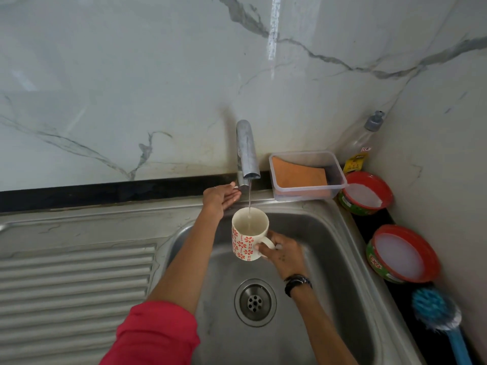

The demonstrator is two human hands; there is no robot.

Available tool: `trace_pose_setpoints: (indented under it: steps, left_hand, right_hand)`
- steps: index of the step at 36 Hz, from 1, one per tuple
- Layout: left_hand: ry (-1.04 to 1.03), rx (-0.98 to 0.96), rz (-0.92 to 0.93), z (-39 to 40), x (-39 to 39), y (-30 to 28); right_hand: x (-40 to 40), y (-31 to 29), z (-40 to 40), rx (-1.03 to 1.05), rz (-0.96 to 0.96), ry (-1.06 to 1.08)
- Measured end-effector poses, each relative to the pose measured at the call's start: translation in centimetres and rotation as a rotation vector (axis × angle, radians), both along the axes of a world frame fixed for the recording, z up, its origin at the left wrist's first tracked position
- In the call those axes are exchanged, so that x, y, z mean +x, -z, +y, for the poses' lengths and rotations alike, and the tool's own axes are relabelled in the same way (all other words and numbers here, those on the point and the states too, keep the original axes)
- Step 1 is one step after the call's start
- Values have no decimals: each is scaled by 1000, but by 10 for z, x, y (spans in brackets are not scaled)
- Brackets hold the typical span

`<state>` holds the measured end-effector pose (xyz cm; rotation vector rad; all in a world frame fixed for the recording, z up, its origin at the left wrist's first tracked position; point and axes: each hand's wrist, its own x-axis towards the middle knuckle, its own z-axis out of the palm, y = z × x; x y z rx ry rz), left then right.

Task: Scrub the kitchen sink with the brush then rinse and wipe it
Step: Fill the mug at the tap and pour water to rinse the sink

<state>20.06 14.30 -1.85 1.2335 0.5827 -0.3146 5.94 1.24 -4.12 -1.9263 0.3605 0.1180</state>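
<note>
Over the steel sink (329,233), with its round perforated drain, the right hand (283,252) curls its fingers through the handle of a white mug (246,237) with a red pattern, upright under a thin stream. Farther back, the left hand (221,197) reaches with straight fingers to the metal tap (246,151). The blue bristled brush (436,309) lies on the dark counter (374,219) right of the sink.

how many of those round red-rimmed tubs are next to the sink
2, both on the dark ledge right of the sink: far tub beside the clear plastic container, near tub just behind the blue brush.
</note>
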Motion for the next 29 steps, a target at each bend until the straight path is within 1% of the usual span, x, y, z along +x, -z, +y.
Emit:
trace_pose_setpoints:
  steps: [5, 8, 16, 22, 29]
  left_hand:
    - [2, 32, 11, 0, 1, -5]
    - [-11, 54, 21, -1, 0, -8]
    - [-133, 94, -24, -12, -6, -7]
    - [-167, 135, -24, -16, -8, -12]
    - [-172, 111, -13, -15, -2, -11]
  right_hand:
    - [-2, 8, 3, 44, 35, 53]
    - [-1, 7, 0, 25, 35, 43]
    - [7, 2, -6, -5, 26, 12]
    - [9, 5, -8, -134, -32, -61]
    - [10, 24, -12, -167, -55, -43]
